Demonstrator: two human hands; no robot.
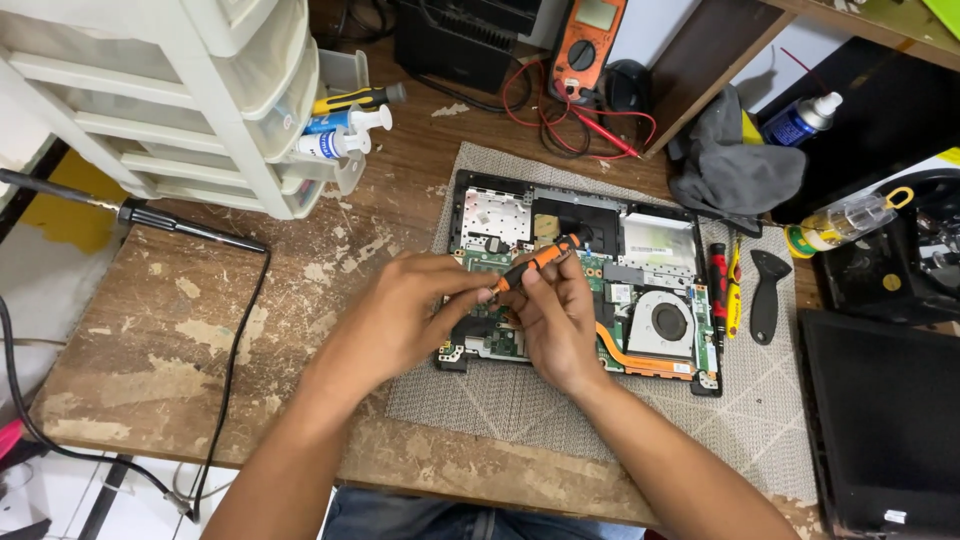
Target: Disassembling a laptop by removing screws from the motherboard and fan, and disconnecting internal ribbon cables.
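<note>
An opened laptop base [640,250] with its green circuit board and round fan [668,322] lies on a grey mat [520,405]. My right hand [555,325] grips an orange and black screwdriver [540,258], which slants up to the right over the board. My left hand [400,315] reaches in from the left and pinches the lower end of the same screwdriver near its tip. Both hands hover over the left half of the board and hide that part.
A white drawer unit [170,90] stands at the back left, with small bottles beside it. A soldering iron [150,215] lies left. An orange multimeter [588,40] with red leads sits behind. A red screwdriver [718,275], black pry tool [767,295], grey cloth [735,165] and black laptop lid [885,420] lie right.
</note>
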